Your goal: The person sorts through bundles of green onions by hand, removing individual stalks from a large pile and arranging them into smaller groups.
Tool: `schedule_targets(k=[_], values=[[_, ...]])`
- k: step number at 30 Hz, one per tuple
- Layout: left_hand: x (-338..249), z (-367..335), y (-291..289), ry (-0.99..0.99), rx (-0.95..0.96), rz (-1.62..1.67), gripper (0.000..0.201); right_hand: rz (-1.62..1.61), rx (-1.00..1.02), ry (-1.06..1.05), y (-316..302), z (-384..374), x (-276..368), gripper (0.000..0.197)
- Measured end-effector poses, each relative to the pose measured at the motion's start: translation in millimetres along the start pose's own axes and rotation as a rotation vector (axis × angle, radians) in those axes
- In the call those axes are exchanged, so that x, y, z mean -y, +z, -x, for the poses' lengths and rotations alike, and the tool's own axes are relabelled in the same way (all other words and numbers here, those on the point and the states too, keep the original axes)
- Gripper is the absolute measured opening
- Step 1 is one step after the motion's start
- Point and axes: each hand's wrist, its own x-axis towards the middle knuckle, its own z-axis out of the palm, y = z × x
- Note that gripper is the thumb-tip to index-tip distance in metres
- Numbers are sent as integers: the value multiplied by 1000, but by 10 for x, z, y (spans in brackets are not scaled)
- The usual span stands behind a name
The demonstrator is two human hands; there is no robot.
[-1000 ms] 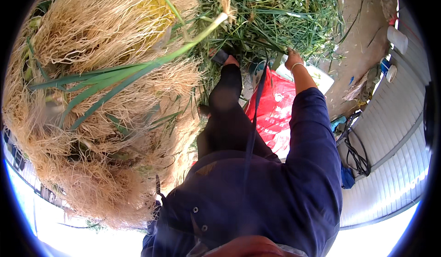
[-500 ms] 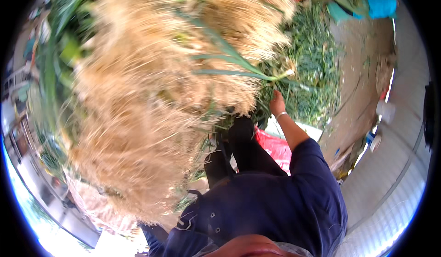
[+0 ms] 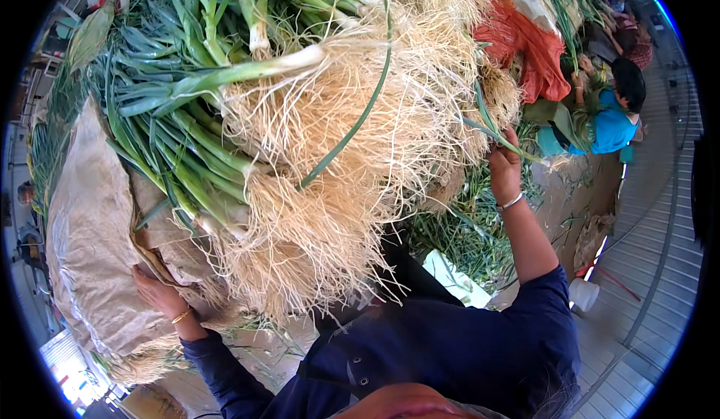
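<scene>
A big heap of scallions [image 3: 199, 130] fills the middle, its green leaves to the left and long pale roots [image 3: 352, 149] spreading toward me. My left hand [image 3: 159, 293] is closed at the folded edge of a brown woven sack [image 3: 94, 231] beside the heap; part of its grip is hidden. On the right, my right hand [image 3: 505, 170] pinches a single scallion [image 3: 534, 157], whose root end points right and whose leaves reach up and left. One loose scallion [image 3: 277, 65] lies across the top of the roots.
A red net bag [image 3: 525, 52] lies at the far right of the heap. Beyond it sits a person in a blue top [image 3: 611, 128]. Cut green leaves [image 3: 469, 231] cover the floor beside my legs. A white bucket [image 3: 583, 295] stands near the ribbed wall [image 3: 637, 306].
My view has swung over the heap, and its green leaves now show. My left hand has come into sight at the sack. My right hand still holds the scallion, now beside the roots.
</scene>
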Motion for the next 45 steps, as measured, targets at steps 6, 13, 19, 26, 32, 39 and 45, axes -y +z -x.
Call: schedule_targets(k=[6,13,19,26,32,39,45], values=[[161,23,69,-113,27,176,42,-247,-27,124,317,150,163,41],[25,-95,72,-203,169,-129,41,-263,-84,-11,-41,271,-94,21],[-132,-155,-50,-132,115,-113,41,-378,-409,104,-918,987,-179,23],[878,-48,-82,-278,-195,670,56,-489,-701,-60,-2205,1447,-67,19],[-1420,2120,-1845,246,384,1648,22,202,-274,-618,-797,2120,707,14],[-1762,3230,-1892,63,1533,2294,45,742,536,-1270,1037,2920,555,46],[-1596,3534,-1543,-419,1081,2208,20,715,902,-1059,1114,3215,107,43]])
